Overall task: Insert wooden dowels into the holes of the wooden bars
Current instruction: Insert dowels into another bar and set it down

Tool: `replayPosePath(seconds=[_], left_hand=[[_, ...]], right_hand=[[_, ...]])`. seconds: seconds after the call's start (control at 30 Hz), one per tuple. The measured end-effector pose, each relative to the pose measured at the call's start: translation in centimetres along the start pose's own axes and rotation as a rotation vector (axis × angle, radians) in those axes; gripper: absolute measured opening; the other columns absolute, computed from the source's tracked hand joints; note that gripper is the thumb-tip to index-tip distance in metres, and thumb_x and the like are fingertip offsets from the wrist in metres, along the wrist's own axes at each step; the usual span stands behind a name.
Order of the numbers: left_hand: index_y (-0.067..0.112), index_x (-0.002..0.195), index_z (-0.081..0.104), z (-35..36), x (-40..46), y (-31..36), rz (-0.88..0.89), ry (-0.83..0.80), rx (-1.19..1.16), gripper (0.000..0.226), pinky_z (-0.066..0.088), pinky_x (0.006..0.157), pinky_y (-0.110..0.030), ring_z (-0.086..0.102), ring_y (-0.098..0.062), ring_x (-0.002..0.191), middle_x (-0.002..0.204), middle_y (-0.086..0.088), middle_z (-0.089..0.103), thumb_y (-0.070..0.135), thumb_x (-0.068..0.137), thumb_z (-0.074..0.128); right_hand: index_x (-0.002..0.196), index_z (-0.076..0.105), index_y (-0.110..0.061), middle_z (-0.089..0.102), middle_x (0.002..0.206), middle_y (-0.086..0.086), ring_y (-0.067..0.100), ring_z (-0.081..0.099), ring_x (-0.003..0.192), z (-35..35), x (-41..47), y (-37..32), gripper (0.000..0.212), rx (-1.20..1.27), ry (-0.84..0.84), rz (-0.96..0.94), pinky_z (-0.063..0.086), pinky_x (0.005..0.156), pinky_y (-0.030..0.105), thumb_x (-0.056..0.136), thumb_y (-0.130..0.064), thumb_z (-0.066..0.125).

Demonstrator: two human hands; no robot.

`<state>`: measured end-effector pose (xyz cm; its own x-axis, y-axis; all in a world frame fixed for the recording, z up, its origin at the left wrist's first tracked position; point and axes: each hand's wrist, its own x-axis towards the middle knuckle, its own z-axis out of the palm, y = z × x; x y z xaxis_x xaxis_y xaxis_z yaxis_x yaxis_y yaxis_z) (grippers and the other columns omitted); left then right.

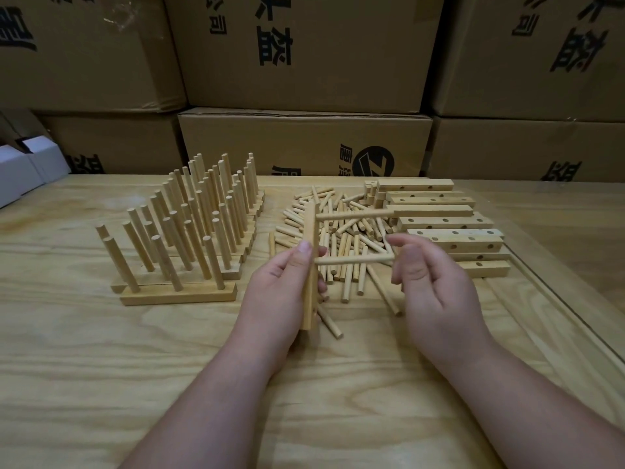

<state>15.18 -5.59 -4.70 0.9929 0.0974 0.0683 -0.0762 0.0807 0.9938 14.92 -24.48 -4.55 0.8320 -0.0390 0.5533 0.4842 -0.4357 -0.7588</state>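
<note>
Currently left hand point(280, 282) gripped bar point(310, 265) upright, holes facing 3 o'clock for side loading; right hand point(429, 282), loosely curled and empty, touched second dowel point(355, 259).

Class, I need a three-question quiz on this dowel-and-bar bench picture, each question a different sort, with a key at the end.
1. True or false: the left hand grips a wooden bar held upright.
2. How many dowels already stick out sideways from that bar? A) none B) two C) four
3. Fill in: the finished bars with standing dowels lie to the ___ of the loose dowel pile.

Key
1. True.
2. B: an upper dowel and a lower dowel, whose tip is at the right hand.
3. Left; the empty drilled bars are stacked on the right.
</note>
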Motion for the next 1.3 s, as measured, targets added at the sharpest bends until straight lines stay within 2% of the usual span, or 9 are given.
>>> replayPosePath(seconds=[0.17, 0.3, 0.37, 0.6, 0.73, 0.9, 1.03, 1.13, 1.3], left_hand=[[0.023, 0.099, 0.074, -0.5, 0.6, 0.2, -0.118, 0.19, -0.215, 0.041, 0.049, 0.043, -0.025, 0.061, -0.01, 0.049, 0.068, 0.004, 0.07, 0.058, 0.098, 0.051], [0.015, 0.111, 0.071, -0.4, 1.0, 0.0, -0.128, 0.19, -0.305, 0.049, 0.043, 0.041, -0.026, 0.053, -0.011, 0.044, 0.063, 0.003, 0.064, 0.056, 0.101, 0.046], [0.01, 0.113, 0.069, -0.4, 1.1, -0.1, -0.118, 0.18, -0.322, 0.052, 0.041, 0.04, -0.025, 0.051, -0.014, 0.042, 0.063, 0.002, 0.061, 0.054, 0.102, 0.044], [0.017, 0.12, 0.068, -0.5, 1.1, -0.3, -0.119, 0.176, -0.299, 0.048, 0.043, 0.041, -0.027, 0.053, -0.011, 0.046, 0.065, 0.003, 0.062, 0.055, 0.102, 0.045], [0.019, 0.12, 0.069, -0.6, 1.2, -0.5, -0.115, 0.186, -0.277, 0.049, 0.043, 0.041, -0.026, 0.054, -0.01, 0.047, 0.066, 0.004, 0.064, 0.056, 0.101, 0.044], [0.023, 0.117, 0.07, -0.7, 1.4, -0.8, -0.103, 0.198, -0.244, 0.048, 0.043, 0.043, -0.028, 0.054, -0.009, 0.047, 0.065, 0.007, 0.065, 0.059, 0.1, 0.044], [0.036, 0.098, 0.073, -0.5, 1.6, -1.1, -0.082, 0.222, -0.218, 0.038, 0.047, 0.058, -0.033, 0.056, -0.012, 0.054, 0.068, 0.007, 0.067, 0.064, 0.095, 0.047], [0.035, 0.111, 0.069, -0.5, 1.6, -1.2, -0.076, 0.233, -0.189, 0.05, 0.046, 0.075, -0.04, 0.059, -0.016, 0.068, 0.079, 0.007, 0.071, 0.072, 0.084, 0.048], [0.058, 0.09, 0.07, -0.4, 1.5, -1.0, -0.072, 0.244, -0.135, 0.028, 0.05, 0.066, -0.036, 0.063, -0.017, 0.071, 0.091, 0.004, 0.077, 0.071, 0.091, 0.046]], right_hand=[[0.08, 0.067, -0.032, 0.06, 0.075, -0.012, 0.004, 0.056, 0.076, -0.2, 0.2, 0.0, 0.025, -0.27, -0.131, 0.016, 0.049, 0.064, 0.029, 0.089, -0.051, 0.054], [0.082, 0.064, -0.035, 0.051, 0.086, -0.019, -0.002, 0.047, 0.088, 1.4, -0.8, -1.2, 0.052, -0.551, -0.458, -0.023, 0.043, 0.082, 0.027, 0.072, -0.082, 0.044], [0.088, 0.064, -0.037, 0.048, 0.088, -0.019, 0.003, 0.046, 0.095, 2.2, -1.2, -1.4, 0.052, -0.642, -0.531, -0.049, 0.038, 0.091, 0.03, 0.072, -0.081, 0.042], [0.083, 0.065, -0.034, 0.052, 0.087, -0.019, 0.003, 0.051, 0.086, 1.6, -0.8, -1.3, 0.013, -0.514, -0.231, 0.024, 0.047, 0.087, 0.034, 0.089, -0.044, 0.06], [0.09, 0.066, -0.034, 0.065, 0.078, -0.015, -0.001, 0.06, 0.077, 1.4, -0.6, -0.7, 0.006, -0.266, -0.041, 0.146, 0.05, 0.064, 0.024, 0.094, -0.035, 0.062], [0.096, 0.065, -0.034, 0.072, 0.089, -0.013, 0.005, 0.068, 0.085, 1.3, -0.5, -0.9, 0.013, 0.163, 0.148, 0.161, 0.053, 0.07, 0.015, 0.097, -0.022, 0.062], [0.097, 0.067, -0.029, 0.07, 0.085, -0.005, 0.014, 0.068, 0.083, 1.5, -0.9, -1.4, 0.01, 0.269, 0.15, 0.054, 0.055, 0.069, 0.019, 0.093, -0.021, 0.062], [0.095, 0.067, -0.026, 0.069, 0.082, -0.002, 0.017, 0.067, 0.079, 1.6, -1.2, -1.6, 0.011, 0.268, 0.089, 0.002, 0.055, 0.069, 0.023, 0.09, -0.018, 0.062], [0.092, 0.068, -0.021, 0.068, 0.079, -0.001, 0.018, 0.066, 0.076, 1.6, -1.3, -1.9, 0.012, 0.245, 0.045, -0.075, 0.055, 0.07, 0.025, 0.088, -0.012, 0.063]])
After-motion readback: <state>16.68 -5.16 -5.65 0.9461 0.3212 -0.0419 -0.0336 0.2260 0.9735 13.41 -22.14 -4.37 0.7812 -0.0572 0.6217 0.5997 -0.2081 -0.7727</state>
